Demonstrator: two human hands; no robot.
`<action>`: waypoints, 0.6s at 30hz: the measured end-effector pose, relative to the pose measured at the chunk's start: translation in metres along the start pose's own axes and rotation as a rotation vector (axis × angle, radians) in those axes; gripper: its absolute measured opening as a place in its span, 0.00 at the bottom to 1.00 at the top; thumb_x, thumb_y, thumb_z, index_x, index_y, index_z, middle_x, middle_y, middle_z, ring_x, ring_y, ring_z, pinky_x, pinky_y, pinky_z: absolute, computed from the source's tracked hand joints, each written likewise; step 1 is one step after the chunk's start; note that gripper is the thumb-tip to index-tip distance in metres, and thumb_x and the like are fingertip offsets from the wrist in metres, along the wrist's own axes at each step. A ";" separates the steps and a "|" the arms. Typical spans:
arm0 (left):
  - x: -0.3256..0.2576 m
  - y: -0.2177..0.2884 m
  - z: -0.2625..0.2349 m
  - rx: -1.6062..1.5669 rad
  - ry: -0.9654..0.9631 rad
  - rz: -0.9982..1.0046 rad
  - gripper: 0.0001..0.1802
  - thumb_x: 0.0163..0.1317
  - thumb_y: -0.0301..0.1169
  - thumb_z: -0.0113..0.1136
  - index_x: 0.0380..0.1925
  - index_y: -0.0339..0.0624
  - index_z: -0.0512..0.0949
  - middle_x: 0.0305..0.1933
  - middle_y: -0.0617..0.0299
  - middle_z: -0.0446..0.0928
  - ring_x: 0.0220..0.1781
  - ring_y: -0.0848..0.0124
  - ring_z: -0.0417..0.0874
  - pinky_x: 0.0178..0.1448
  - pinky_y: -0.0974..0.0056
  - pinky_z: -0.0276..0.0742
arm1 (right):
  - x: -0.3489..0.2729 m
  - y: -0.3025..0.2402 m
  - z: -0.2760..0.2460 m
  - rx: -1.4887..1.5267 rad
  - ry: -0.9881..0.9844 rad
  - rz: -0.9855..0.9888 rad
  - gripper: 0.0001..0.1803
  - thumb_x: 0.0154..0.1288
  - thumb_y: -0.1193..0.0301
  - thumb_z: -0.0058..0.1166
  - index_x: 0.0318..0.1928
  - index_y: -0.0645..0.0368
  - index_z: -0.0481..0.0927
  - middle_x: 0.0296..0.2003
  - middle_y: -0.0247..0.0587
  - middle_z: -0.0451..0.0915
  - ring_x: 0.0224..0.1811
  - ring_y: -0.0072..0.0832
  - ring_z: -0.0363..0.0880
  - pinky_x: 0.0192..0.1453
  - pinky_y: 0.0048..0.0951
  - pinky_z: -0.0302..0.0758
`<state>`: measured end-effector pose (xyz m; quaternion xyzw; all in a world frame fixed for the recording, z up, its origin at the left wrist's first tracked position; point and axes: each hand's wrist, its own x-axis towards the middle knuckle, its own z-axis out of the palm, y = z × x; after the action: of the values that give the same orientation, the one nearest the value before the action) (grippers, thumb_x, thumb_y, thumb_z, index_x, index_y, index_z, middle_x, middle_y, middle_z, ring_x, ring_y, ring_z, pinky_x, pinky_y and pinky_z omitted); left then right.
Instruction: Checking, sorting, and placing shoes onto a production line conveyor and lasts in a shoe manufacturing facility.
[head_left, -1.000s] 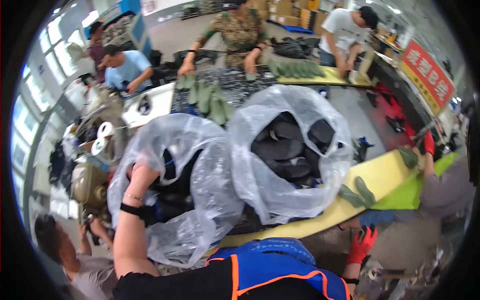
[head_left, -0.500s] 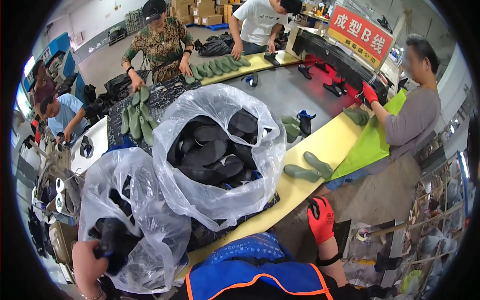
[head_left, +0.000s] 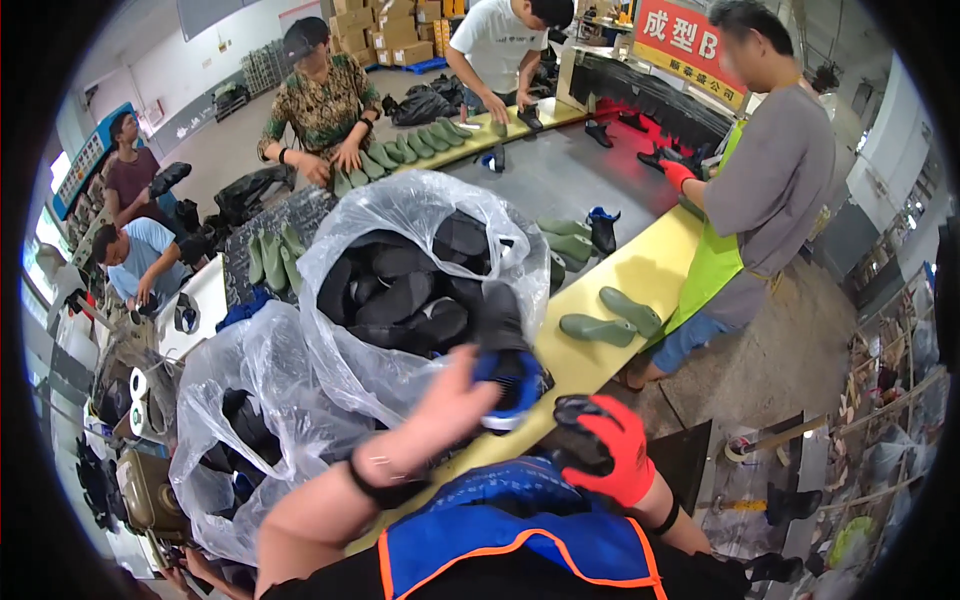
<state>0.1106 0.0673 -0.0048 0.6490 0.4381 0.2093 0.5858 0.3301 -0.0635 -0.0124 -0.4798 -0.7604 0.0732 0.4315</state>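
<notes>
In the head view, the person's left hand [head_left: 445,405], bare and blurred, grips a black shoe [head_left: 503,335] by its blue-lined collar; the shoe's opening faces the person and its toe points away, in front of the right side of a clear plastic bag [head_left: 425,395] full of dark shoes [head_left: 400,300]. The right hand [head_left: 605,450], in a red glove, is near the shoe with its fingers curved; the dark patch under them may be the glove's palm or something held, so its grip cannot be told. A second plastic bag [head_left: 305,375], with dark items inside, sits beside the first on the left. To the right, two green shoe lasts [head_left: 597,329] lie on a yellow strip [head_left: 575,370], near a co-worker in a lime apron [head_left: 710,285]. Across the table, a row of green lasts [head_left: 408,148] lines the far edge, where a person in a patterned top [head_left: 325,105] works.
</notes>
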 end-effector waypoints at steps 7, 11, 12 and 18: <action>0.059 -0.033 0.099 0.173 -0.191 0.176 0.41 0.60 0.39 0.57 0.67 0.30 0.51 0.26 0.50 0.77 0.23 0.65 0.81 0.26 0.62 0.78 | -0.037 0.007 0.012 -0.298 0.020 0.330 0.26 0.46 0.65 0.69 0.48 0.58 0.78 0.43 0.48 0.79 0.43 0.47 0.79 0.45 0.40 0.77; 0.074 0.015 0.065 0.381 -0.596 0.600 0.26 0.64 0.52 0.55 0.27 0.37 0.80 0.22 0.54 0.79 0.23 0.62 0.77 0.31 0.57 0.71 | -0.076 0.020 -0.017 -0.190 0.174 0.628 0.22 0.48 0.70 0.67 0.46 0.58 0.77 0.38 0.48 0.78 0.39 0.44 0.79 0.42 0.37 0.76; 0.088 0.021 0.037 0.418 -0.582 0.577 0.28 0.64 0.54 0.55 0.25 0.36 0.80 0.20 0.53 0.77 0.21 0.64 0.75 0.30 0.57 0.71 | -0.097 0.030 -0.024 -0.067 0.273 0.759 0.23 0.49 0.70 0.67 0.48 0.59 0.77 0.40 0.47 0.78 0.40 0.39 0.80 0.44 0.35 0.76; 0.155 0.008 -0.172 1.195 -0.119 0.053 0.20 0.49 0.46 0.61 0.27 0.38 0.83 0.27 0.49 0.81 0.31 0.55 0.84 0.37 0.54 0.77 | -0.183 0.054 -0.049 0.653 0.817 0.997 0.14 0.64 0.75 0.57 0.50 0.64 0.75 0.41 0.34 0.78 0.43 0.20 0.75 0.48 0.24 0.73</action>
<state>0.0602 0.2931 0.0045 0.8873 0.4299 -0.0952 0.1375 0.4330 -0.1952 -0.1179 -0.6052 -0.1685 0.2997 0.7180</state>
